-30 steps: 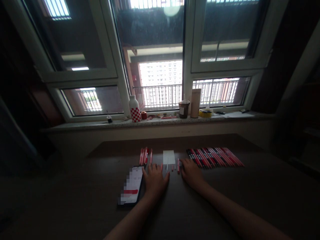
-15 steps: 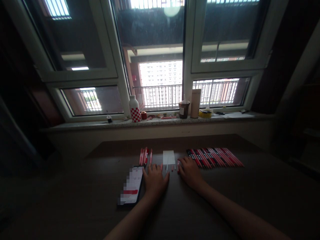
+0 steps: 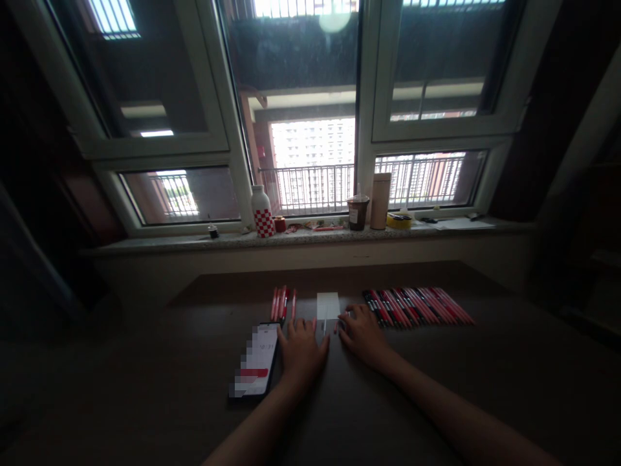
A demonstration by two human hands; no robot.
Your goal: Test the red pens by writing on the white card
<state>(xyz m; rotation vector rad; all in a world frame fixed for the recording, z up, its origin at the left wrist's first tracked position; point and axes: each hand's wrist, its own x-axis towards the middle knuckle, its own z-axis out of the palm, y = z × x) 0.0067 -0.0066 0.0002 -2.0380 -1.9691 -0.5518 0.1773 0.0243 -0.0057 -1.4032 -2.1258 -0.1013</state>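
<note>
My left hand [image 3: 301,349] rests on the dark table with its fingers spread, between a phone [image 3: 257,362] and a thin clear pen part [image 3: 325,321]. The tip of a small pink piece [image 3: 314,323] shows by its fingers. My right hand [image 3: 365,335] is low over the table, fingers bent and apart, at several small pen parts. A short red piece [image 3: 334,327] lies just left of its fingertips; other bits are hidden beneath them. Beyond lies a white paper [image 3: 327,305]. A row of red and black pens [image 3: 417,306] stretches right of my right hand.
Several pens [image 3: 279,304] lie behind the phone, with a single pink pen [image 3: 294,303] beside them. On the windowsill [image 3: 310,238] stand a checkered bottle [image 3: 263,217], a brown cup [image 3: 358,213], a tan flask [image 3: 380,202] and a yellow roll [image 3: 398,221].
My right hand has slid slightly left, and its fingers now cover small pen parts that showed before. My left hand has stayed in place.
</note>
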